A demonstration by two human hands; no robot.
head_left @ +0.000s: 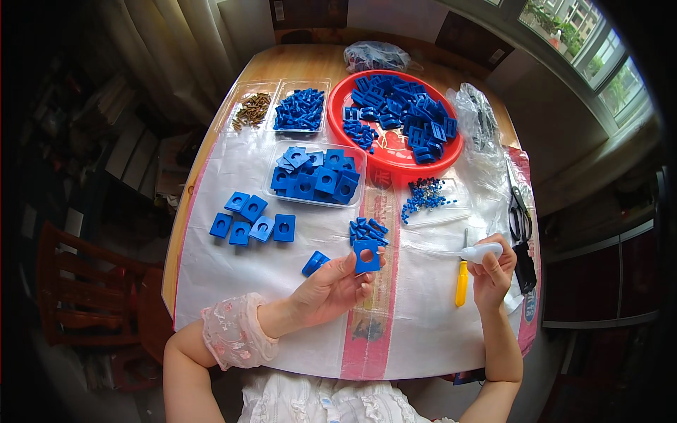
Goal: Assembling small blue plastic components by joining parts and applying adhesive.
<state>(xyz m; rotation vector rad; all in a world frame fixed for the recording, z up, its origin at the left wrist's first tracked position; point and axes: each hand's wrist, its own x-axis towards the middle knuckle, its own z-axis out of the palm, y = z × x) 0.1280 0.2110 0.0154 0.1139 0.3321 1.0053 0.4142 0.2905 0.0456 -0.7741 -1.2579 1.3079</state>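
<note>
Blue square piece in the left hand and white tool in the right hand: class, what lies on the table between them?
In the head view, only bare white sheet lies between the blue square piece and the white tool; the yellow-handled tool lies just below the white one.

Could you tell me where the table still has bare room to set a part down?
Bare white sheet lies below the six loose blue blocks, left of the left hand. The far side is crowded by the red bowl and clear trays.
</note>
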